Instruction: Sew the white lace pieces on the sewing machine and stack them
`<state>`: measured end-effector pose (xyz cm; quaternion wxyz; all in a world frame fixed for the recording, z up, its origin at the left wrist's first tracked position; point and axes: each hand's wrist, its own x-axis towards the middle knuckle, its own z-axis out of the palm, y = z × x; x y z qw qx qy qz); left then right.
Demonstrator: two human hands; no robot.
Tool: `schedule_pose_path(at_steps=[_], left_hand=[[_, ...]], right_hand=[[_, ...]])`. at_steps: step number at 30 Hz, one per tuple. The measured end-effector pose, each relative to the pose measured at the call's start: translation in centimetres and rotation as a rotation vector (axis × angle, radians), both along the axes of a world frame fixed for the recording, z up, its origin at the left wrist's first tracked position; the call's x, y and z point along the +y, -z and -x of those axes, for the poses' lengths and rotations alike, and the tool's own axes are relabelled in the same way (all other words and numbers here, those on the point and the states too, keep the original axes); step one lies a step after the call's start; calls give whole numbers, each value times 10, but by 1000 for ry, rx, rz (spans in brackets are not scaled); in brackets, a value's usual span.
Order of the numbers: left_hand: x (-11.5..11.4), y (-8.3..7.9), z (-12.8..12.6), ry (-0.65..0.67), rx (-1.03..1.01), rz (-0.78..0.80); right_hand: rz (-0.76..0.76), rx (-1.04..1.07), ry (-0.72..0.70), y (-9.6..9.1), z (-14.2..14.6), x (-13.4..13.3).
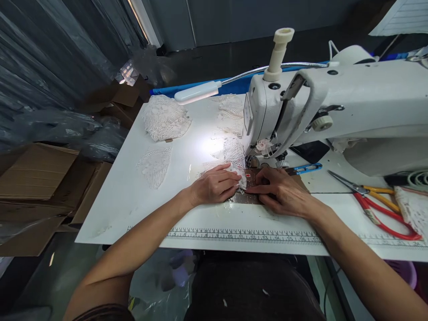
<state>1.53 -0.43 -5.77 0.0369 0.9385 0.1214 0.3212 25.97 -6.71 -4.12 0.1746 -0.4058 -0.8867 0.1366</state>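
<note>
A white lace piece (238, 171) lies at the needle area of a white sewing machine (264, 111). My left hand (216, 183) rests on the lace from the left, its fingers lying flat over it. From the other side, my right hand (280, 189) has bent fingers at the lace's near right edge, thumb and fingertip drawn close around it. Below both hands is the machine's brownish metal bed plate (245, 198). More lace (232, 149) runs behind the left hand, beside the needle. The presser foot is partly hidden.
A lace pile (165, 118) and a single lace piece (155, 167) lie left on the white table (133, 214). Blue thread snips (306, 168) and red-handled scissors (384, 211) lie right. A lamp (197, 92) hangs overhead. Cardboard boxes (40, 178) stand left. A printed ruler (234, 234) lines the front edge.
</note>
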Motion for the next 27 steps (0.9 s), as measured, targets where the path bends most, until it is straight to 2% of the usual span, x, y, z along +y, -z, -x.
schedule_pose_path(at_steps=[9, 19, 27], left_hand=[[-3, -3, 1, -5, 83, -127], [-5, 0, 2, -24, 82, -110], [-6, -2, 0, -33, 57, -120]], right_hand=[[13, -14, 19, 0, 0, 0], [-21, -20, 22, 1, 0, -1], [33, 59, 42, 1, 1, 0]])
